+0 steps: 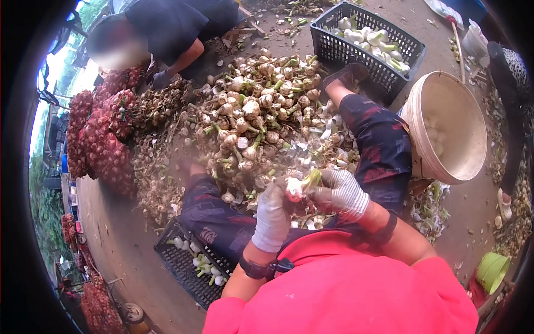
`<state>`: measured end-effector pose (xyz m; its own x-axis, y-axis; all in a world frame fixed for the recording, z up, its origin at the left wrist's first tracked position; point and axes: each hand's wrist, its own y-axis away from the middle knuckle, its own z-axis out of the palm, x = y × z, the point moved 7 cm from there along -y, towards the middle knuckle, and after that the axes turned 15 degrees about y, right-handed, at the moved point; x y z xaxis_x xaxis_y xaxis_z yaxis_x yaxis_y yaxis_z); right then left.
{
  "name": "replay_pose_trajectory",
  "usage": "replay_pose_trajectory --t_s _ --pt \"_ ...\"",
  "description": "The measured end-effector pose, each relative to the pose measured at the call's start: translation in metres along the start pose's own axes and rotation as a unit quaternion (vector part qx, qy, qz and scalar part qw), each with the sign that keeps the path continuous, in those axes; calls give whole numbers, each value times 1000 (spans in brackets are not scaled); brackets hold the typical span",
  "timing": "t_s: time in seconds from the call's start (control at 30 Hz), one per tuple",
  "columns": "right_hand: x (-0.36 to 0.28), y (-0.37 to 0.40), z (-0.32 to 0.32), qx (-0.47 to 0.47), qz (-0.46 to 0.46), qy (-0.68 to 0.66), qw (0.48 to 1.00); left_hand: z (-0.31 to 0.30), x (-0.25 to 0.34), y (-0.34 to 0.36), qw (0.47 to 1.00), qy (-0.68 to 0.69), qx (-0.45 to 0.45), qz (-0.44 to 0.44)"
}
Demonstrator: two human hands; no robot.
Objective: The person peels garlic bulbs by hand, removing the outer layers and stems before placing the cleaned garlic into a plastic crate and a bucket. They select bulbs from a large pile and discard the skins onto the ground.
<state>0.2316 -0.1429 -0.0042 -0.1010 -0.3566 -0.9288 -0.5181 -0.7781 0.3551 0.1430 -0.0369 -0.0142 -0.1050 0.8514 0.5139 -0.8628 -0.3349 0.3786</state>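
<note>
A garlic bulb point(294, 188), partly peeled to white and pinkish skin with a green stem stub, is held up between my two gloved hands. My left hand point(271, 216) wraps its fingers round the bulb's left side. From the other side, my right hand point(340, 196) closes on the bulb by its stem; the fingertips are partly hidden. Beyond both hands spreads a heap of unpeeled garlic point(250, 111), soil-stained, with loose peel scattered between my legs.
A black crate point(364, 58) of cleaned garlic stands at upper right, another crate point(186, 273) by my left leg. Right of my knee is a white bucket point(453, 133) with bulbs inside. Red mesh sacks point(105, 139) stand left, near another person point(172, 28) bending over the heap.
</note>
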Motion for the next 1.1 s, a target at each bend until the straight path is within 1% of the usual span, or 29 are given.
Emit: replay_pose_trajectory --t_s 0.03,0.07,0.1,0.13,0.17,0.2,0.23,0.27,0.3,0.33,0.4,0.47,0.5,0.53,0.57,0.6,0.63,0.67,0.7,0.73,0.77,0.8,0.87,0.9,0.93,1.0,1.03,1.07,1.1 --pt "3 3 0 17 31 -28 999 -4 -3 -2 1000 -1 0 -2" --pt "1 6 -1 19 31 -28 999 1 9 -3 967 -238 -17 95" --pt "-1 9 0 12 49 -71 996 11 17 0 868 -459 -34 187" --pt "0 11 2 4 66 -114 991 14 15 2 868 -459 -35 188" --pt "1 11 3 18 55 -152 987 30 22 10 837 -483 -40 253" --pt "0 12 4 18 53 -153 987 42 26 18 801 -505 -46 317" --pt "-1 13 7 8 50 -233 971 21 15 11 913 -333 -41 232" --pt "-2 13 7 -2 47 -312 949 23 17 10 913 -333 -45 233" --pt "0 12 8 -15 60 -325 944 18 12 5 973 -182 -47 136" --pt "-2 11 8 -15 57 -323 945 17 2 2 998 -25 -46 35" --pt "2 11 10 14 89 -325 941 19 2 2 998 -31 -30 52" --pt "-1 14 13 1 89 -321 943 15 0 6 996 -39 12 74" --pt "-1 15 14 7 87 -274 958 17 2 8 988 -133 14 72" --pt "-1 15 15 11 84 -226 970 14 5 10 988 -133 16 75" --pt "-1 15 18 -5 88 -246 965 11 3 11 997 -55 -10 55" --pt "-6 13 17 -69 69 -292 951 16 5 12 998 21 -38 37" --pt "3 5 7 -73 55 -391 916 23 5 17 993 108 -53 0" --pt "13 -3 -6 -75 42 -485 870 19 9 17 993 108 -53 2" --pt "15 -10 -28 -27 38 -391 919 21 11 20 983 144 -110 -16" --pt "15 -15 -50 22 31 -292 956 26 12 22 969 179 -167 -35" --pt "5 -23 -61 79 -11 144 986 27 13 22 970 165 -177 -27" --pt "-7 -10 -61 142 -40 521 840 29 14 21 970 165 -178 -29" --pt "-29 6 -42 171 -168 640 730 14 12 17 998 20 -60 -11" --pt "-33 10 -37 164 -223 598 752 4 10 11 998 -5 -66 7" --pt "-34 11 -35 113 -201 483 844 1 9 11 998 -2 -65 3" --pt "-40 12 -20 -8 -96 342 935 5 6 11 992 -91 -82 -16" --pt "-51 15 -13 49 -179 386 904 8 8 11 985 -162 -62 -3" --pt "-47 11 -6 44 -173 412 893 9 9 9 985 -161 -61 -7" --pt "-42 9 -1 48 -176 436 881 15 17 9 945 -309 -101 43"
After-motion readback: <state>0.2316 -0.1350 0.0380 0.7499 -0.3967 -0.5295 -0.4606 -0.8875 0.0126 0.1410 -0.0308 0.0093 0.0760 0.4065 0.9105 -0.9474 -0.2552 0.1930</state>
